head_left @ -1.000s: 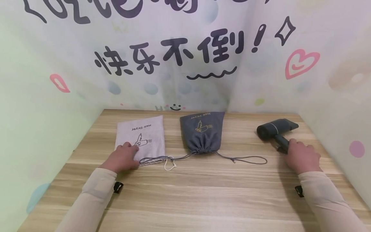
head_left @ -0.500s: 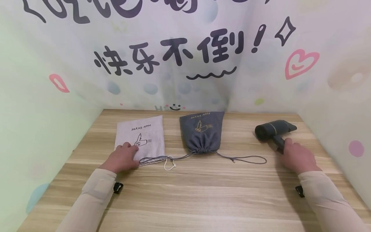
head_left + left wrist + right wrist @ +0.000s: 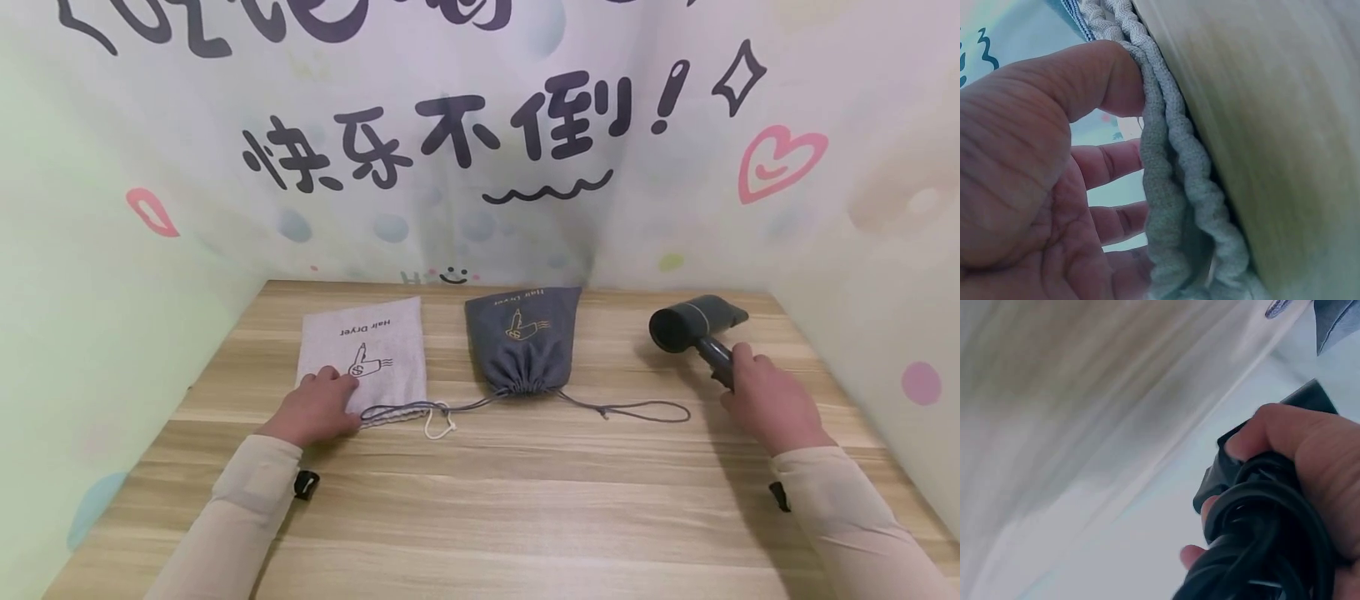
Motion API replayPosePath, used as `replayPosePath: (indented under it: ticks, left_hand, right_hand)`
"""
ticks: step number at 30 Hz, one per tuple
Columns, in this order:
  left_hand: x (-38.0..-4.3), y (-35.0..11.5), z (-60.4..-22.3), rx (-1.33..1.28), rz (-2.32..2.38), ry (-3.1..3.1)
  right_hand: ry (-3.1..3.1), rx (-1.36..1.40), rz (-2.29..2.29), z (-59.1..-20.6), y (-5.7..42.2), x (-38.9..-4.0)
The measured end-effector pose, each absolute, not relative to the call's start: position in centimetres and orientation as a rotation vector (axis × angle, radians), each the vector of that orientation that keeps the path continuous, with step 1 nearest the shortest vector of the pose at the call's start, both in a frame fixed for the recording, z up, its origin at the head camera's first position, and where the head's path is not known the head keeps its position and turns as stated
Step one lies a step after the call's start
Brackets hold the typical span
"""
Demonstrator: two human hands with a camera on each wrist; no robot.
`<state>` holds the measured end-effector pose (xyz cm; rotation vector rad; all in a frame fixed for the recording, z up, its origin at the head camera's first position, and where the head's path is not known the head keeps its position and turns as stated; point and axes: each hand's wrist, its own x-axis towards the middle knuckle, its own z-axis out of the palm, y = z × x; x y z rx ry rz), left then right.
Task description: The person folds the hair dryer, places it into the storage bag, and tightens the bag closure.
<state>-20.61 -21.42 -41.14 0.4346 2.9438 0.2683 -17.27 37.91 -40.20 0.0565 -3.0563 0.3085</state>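
My right hand [image 3: 780, 404] grips a dark hair dryer [image 3: 697, 323] by its handle, above the table's right side with a shadow below it. In the right wrist view, the dryer's coiled black cord [image 3: 1266, 519] bunches beside the palm. On the left, my other hand [image 3: 318, 408] rests on a flat light grey drawstring bag [image 3: 397, 342] printed "Hair Dryer". Its thumb touches the ruffled hem [image 3: 1163, 181] in the left wrist view, with the fingers reaching out over the cloth. Between the hands lies a dark grey drawstring bag [image 3: 525, 354], its neck gathered towards me.
Dark drawstrings [image 3: 645, 414] spread to both sides of the dark bag, the left one crossing the light bag's hem. A small white cord loop [image 3: 439, 427] lies there. The wooden table [image 3: 510, 517] meets a printed cloth backdrop [image 3: 450, 225] behind.
The right hand has raised the hair dryer slightly and shifted it left, turning its round rear end more towards me. The left hand and both bags stay put.
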Motion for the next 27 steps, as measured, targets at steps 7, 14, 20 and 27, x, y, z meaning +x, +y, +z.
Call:
replayPosePath:
  ticks: [7, 14, 20, 27]
  left_hand:
    - [-20.6, -21.4, -41.1, 0.43, 0.27, 2.941]
    - [-20.5, -21.3, -41.1, 0.417, 0.264, 2.936]
    - [-20.5, -21.3, -41.2, 0.424, 0.262, 2.944]
    - [-20.7, -21.4, -41.3, 0.429, 0.255, 2.945]
  right_hand:
    - [-3.015, 0.17, 0.172, -39.4, 36.7, -17.2]
    - [-2.951, 0.216, 0.173, -39.6, 36.0, -16.9]
    - [-2.971, 0.208, 0.206, -39.5, 35.6, -17.0]
    - [-2.923, 0.217, 0.195, -39.5, 35.5, -17.0]
